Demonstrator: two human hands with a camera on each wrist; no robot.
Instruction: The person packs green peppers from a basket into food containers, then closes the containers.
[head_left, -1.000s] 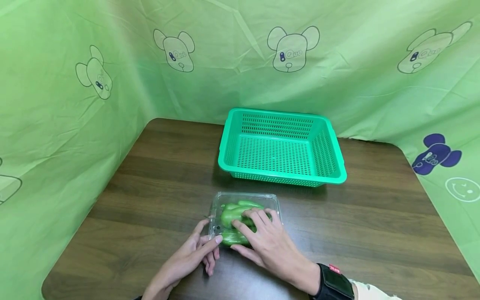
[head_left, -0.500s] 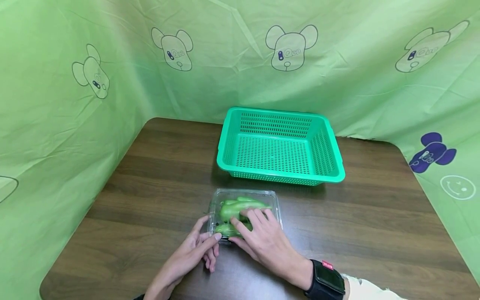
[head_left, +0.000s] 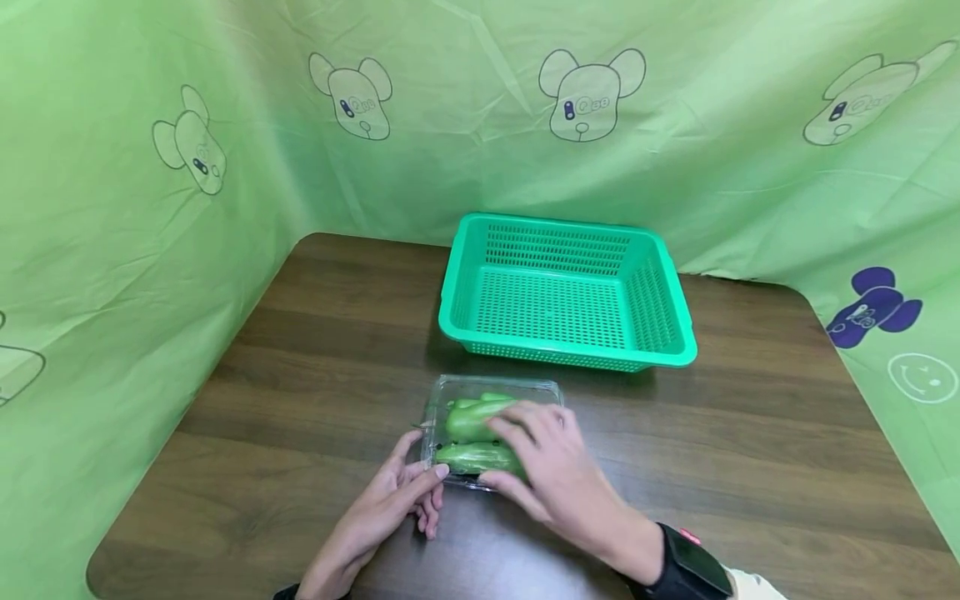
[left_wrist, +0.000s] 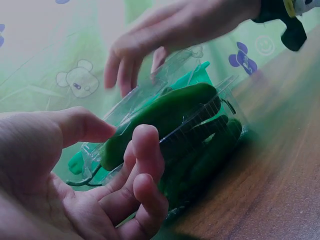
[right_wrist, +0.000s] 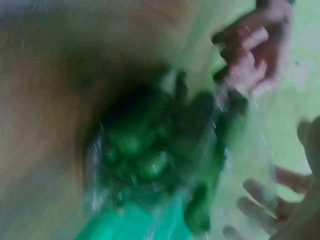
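Dark wood-grain table, rounded corners, green cloth on the left, far and right sides. Two items sit directly on it: green perforated basket toward the far edge, right of centre; clear plastic clamshell box of green vegetables close to the near edge, just in front of the basket, not touching it.

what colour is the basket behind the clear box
Bright green, slotted plastic basket, seen best in the head view.
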